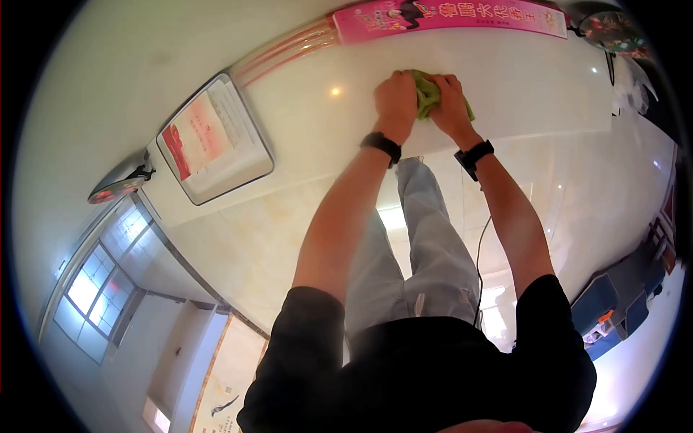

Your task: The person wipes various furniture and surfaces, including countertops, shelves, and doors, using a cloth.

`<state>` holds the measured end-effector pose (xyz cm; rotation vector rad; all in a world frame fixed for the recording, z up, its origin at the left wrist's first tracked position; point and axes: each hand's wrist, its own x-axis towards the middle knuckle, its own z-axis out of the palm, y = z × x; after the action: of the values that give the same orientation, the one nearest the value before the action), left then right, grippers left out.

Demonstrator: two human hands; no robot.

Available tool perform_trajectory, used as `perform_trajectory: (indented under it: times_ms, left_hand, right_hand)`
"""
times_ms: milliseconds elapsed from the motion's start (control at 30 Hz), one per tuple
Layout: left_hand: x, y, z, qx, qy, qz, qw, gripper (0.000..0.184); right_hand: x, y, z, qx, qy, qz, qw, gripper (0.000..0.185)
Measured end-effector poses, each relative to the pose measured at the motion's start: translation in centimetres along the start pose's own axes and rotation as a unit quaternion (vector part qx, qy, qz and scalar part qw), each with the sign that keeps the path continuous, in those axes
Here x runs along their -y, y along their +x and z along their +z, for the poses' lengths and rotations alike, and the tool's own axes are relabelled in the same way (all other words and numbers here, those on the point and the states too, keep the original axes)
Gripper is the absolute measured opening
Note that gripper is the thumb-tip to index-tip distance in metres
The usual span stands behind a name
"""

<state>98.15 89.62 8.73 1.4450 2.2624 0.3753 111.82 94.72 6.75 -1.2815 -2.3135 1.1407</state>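
A green cloth (427,95) lies bunched on the white tabletop (325,126), between my two hands. My left hand (395,101) is closed at the cloth's left side, its fingers pressed against the fabric. On the other side, my right hand (449,105) grips the cloth with its fingers curled over it. One corner of the fabric sticks out past the right hand. The fingertips of both hands are partly hidden in the folds.
Along the far edge lie a long pink box (451,19) and a bundle of thin reddish sticks (289,52). To the left is a dark-rimmed tray (254,130) holding papers. Dark patterned objects stand at the left end (119,180) and right end (613,32); clear plastic (635,85) lies far right.
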Motion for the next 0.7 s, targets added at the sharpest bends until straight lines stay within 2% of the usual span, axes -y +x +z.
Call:
perform_trajectory:
  times_ms: [100,133,233,333,500,700]
  left_hand:
    - [-1.8,-2.3,0.4,0.078,0.037,0.006,0.996,0.011]
    - [-2.1,-3.0,0.4,0.109,0.013,-0.038,0.993,0.015]
    - [-1.0,-6.0,0.7,0.094,-0.027,-0.013,0.995,0.018]
    - [0.4,-8.9,-0.1,0.120,-0.021,-0.038,0.992,0.020]
    - [2.0,-10.6,-1.4,0.112,-0.037,-0.075,0.990,0.023]
    - [3.5,-7.5,-1.9,0.044,-0.036,-0.107,0.993,0.024]
  right_hand:
    - [-0.8,-3.3,-1.1,0.012,-0.013,0.029,0.999,0.057]
    - [-0.7,-4.2,-1.1,0.014,-0.021,0.026,0.999,0.056]
    - [0.0,-6.5,-0.7,0.042,-0.022,0.030,0.998,0.053]
    - [1.1,-8.4,1.2,0.077,-0.030,0.022,0.996,0.055]
    - [2.7,-7.6,1.9,0.139,0.012,-0.005,0.990,0.056]
    - [3.1,-2.7,2.9,0.100,0.044,-0.074,0.991,0.053]
